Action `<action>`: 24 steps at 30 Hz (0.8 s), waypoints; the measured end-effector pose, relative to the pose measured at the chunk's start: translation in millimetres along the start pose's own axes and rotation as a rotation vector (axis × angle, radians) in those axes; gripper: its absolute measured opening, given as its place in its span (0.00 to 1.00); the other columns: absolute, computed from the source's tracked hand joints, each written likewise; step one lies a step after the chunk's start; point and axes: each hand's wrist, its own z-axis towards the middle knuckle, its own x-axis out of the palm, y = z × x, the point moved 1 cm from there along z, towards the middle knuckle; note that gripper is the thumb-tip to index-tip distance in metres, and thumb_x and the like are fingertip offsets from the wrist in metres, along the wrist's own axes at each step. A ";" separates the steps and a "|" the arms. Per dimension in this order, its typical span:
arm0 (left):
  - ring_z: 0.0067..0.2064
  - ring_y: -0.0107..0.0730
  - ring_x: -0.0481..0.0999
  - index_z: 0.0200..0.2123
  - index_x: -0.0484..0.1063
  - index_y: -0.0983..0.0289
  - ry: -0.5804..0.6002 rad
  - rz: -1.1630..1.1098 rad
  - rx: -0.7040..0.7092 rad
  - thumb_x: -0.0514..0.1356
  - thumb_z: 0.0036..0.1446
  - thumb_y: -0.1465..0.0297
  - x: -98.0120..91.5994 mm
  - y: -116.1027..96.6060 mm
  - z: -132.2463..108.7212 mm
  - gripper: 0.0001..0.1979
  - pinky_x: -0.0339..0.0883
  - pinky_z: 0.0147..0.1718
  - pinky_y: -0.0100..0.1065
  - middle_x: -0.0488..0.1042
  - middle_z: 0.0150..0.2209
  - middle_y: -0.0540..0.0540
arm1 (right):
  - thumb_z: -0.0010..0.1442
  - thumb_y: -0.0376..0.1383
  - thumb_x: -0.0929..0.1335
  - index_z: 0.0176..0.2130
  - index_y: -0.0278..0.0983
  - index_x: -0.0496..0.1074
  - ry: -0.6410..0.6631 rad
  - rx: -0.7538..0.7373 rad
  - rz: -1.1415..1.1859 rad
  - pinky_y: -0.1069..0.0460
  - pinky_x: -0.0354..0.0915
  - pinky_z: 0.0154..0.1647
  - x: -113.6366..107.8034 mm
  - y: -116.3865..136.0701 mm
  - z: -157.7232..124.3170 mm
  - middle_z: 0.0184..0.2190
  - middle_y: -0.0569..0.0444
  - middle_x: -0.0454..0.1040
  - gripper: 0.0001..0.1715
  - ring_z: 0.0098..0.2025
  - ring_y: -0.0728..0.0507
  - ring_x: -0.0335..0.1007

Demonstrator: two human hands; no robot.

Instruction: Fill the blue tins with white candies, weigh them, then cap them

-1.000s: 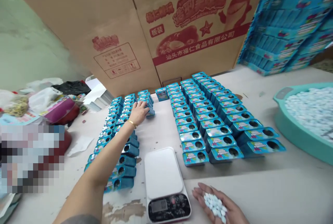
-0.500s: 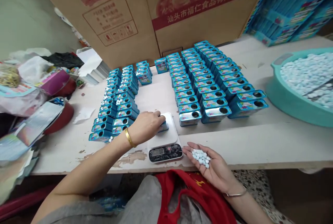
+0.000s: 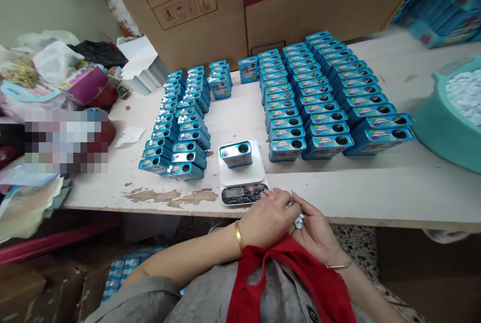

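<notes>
Worn tabletop [image 3: 379, 190], candies [image 3: 299, 221] in cupped right grip [image 3: 317, 235]

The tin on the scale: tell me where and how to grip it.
The tin is probably best pinched by its two broad sides, just below the top, coming from above. It stands upright on the scale, slim from front to back, with nothing over it. Keep fingertips off the hole at the right end of its top.
</notes>
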 end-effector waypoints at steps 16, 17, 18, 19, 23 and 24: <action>0.38 0.35 0.69 0.43 0.65 0.63 -0.007 -0.135 -0.102 0.50 0.61 0.72 12.6 7.9 -1.3 0.08 0.69 0.31 0.33 0.66 0.41 0.58 | 0.58 0.31 0.64 0.35 0.33 0.75 -0.099 -0.025 0.036 0.48 0.71 0.47 -6.0 -3.7 4.1 0.32 0.53 0.80 0.09 0.35 0.46 0.77; 0.39 0.34 0.70 0.43 0.65 0.64 -0.023 -0.141 -0.079 0.50 0.61 0.72 10.6 9.6 -1.8 0.08 0.68 0.31 0.33 0.66 0.42 0.58 | 0.59 0.31 0.64 0.36 0.33 0.75 -0.108 -0.027 0.040 0.48 0.71 0.47 -4.4 -3.3 4.6 0.32 0.53 0.80 0.10 0.35 0.46 0.77; 0.40 0.33 0.70 0.43 0.65 0.64 -0.043 -0.158 -0.053 0.49 0.62 0.72 6.9 12.1 -2.7 0.08 0.68 0.33 0.32 0.67 0.43 0.57 | 0.59 0.31 0.63 0.36 0.33 0.74 -0.121 -0.031 0.047 0.50 0.71 0.47 -2.1 -2.9 5.2 0.32 0.53 0.80 0.10 0.35 0.47 0.77; 0.41 0.32 0.70 0.43 0.65 0.64 -0.072 -0.186 -0.026 0.49 0.62 0.71 1.6 15.8 -4.0 0.09 0.68 0.34 0.31 0.67 0.43 0.57 | 0.60 0.30 0.62 0.36 0.32 0.74 -0.132 -0.037 0.056 0.51 0.71 0.46 0.8 -2.6 5.8 0.32 0.53 0.80 0.11 0.35 0.48 0.77; 0.43 0.31 0.70 0.46 0.65 0.63 -0.388 -0.250 -0.065 0.50 0.63 0.67 -31.3 48.0 -13.1 0.11 0.67 0.40 0.32 0.69 0.42 0.57 | 0.62 0.29 0.60 0.39 0.30 0.73 -0.133 -0.069 0.062 0.50 0.72 0.47 14.6 -1.9 7.1 0.34 0.48 0.80 0.13 0.39 0.46 0.77; 0.44 0.32 0.70 0.46 0.65 0.63 -0.487 -0.222 -0.126 0.52 0.62 0.67 -39.5 60.4 -16.0 0.10 0.67 0.42 0.33 0.69 0.42 0.58 | 0.62 0.28 0.60 0.41 0.30 0.73 -0.129 -0.075 0.053 0.49 0.71 0.48 17.3 -1.8 7.3 0.37 0.45 0.79 0.14 0.43 0.45 0.76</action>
